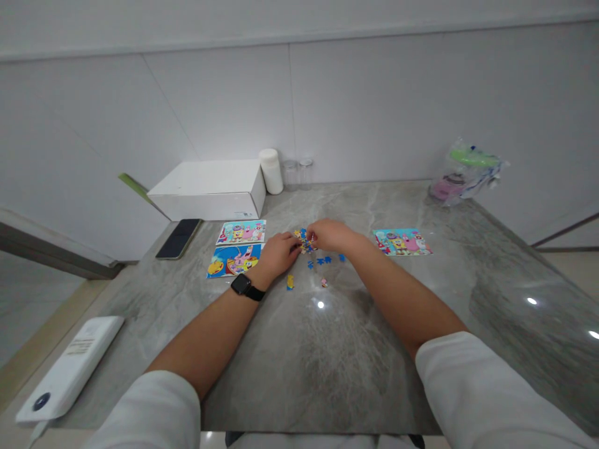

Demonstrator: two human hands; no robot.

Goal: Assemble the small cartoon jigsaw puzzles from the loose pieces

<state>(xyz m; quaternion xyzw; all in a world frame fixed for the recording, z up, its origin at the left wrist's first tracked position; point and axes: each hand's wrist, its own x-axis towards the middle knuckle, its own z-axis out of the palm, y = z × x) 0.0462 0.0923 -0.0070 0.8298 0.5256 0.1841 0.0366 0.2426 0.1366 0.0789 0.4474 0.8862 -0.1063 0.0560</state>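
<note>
A small heap of blue and yellow jigsaw puzzle pieces lies on the grey marbled table between my hands. My left hand, with a black watch on its wrist, has its fingers bent and closed at the heap's left edge, on a puzzle piece. From the right, my right hand pinches a puzzle piece at the heap; its fingertips are partly hidden. Just nearer to me is a loose row of blue puzzle pieces. A yellow puzzle piece and a pink puzzle piece lie closer still.
Two cartoon picture cards lie left, another picture card right. Behind stand a white box, a white bottle and clear glasses. A phone, white power bank and plastic bag sit near edges.
</note>
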